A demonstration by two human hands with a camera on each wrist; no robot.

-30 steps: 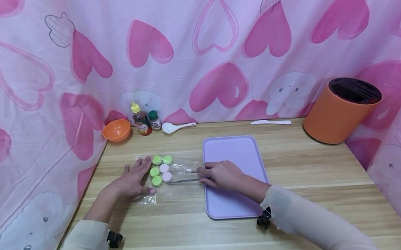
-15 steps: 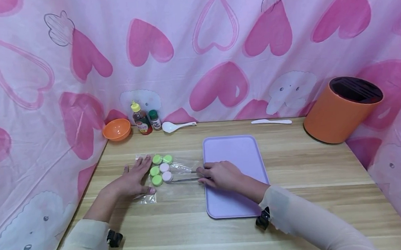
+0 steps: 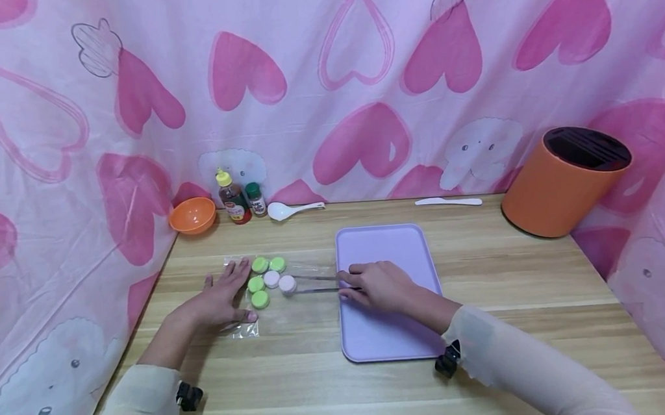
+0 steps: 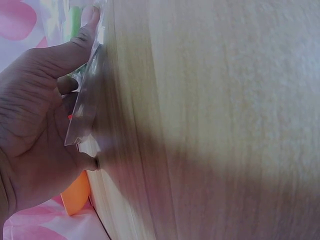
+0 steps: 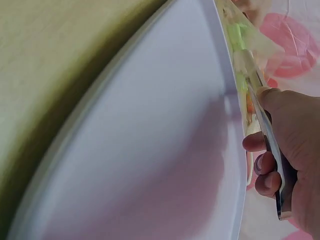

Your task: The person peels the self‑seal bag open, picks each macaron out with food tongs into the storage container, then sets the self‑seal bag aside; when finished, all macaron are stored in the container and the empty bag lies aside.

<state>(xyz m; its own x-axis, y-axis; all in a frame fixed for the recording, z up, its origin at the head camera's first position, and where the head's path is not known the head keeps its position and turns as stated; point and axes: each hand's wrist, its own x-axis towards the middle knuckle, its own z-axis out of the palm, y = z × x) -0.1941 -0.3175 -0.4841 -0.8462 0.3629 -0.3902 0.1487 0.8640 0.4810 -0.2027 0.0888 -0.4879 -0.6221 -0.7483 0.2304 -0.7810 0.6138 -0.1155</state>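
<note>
My left hand [image 3: 219, 301] lies flat with fingers spread on the left end of a clear plastic bag [image 3: 245, 331]. In the left wrist view, the edge of the bag runs beside the thumb [image 4: 82, 45]. Several green macarons [image 3: 260, 298] and a pale pink macaron [image 3: 271, 278] sit together on the bag. My right hand [image 3: 385, 286] grips metal tongs [image 3: 320, 290], seen in the right wrist view with fingers curled round the tongs [image 5: 267, 125]. The tips of the tongs are at a second pale pink macaron [image 3: 288, 284], slightly right of the group.
A lilac tray [image 3: 390, 343] lies under the right hand. Along the back stand an orange bowl [image 3: 193, 216], a yellow-capped bottle [image 3: 233, 199], a green-capped shaker [image 3: 256, 200], a white spoon [image 3: 286, 211] and a white knife [image 3: 448, 202]. An orange knife block [image 3: 560, 189] is at right.
The right hand and tongs have shifted right and slightly away from me, taking one pale pink macaron out of the group. The left hand has stayed put.
</note>
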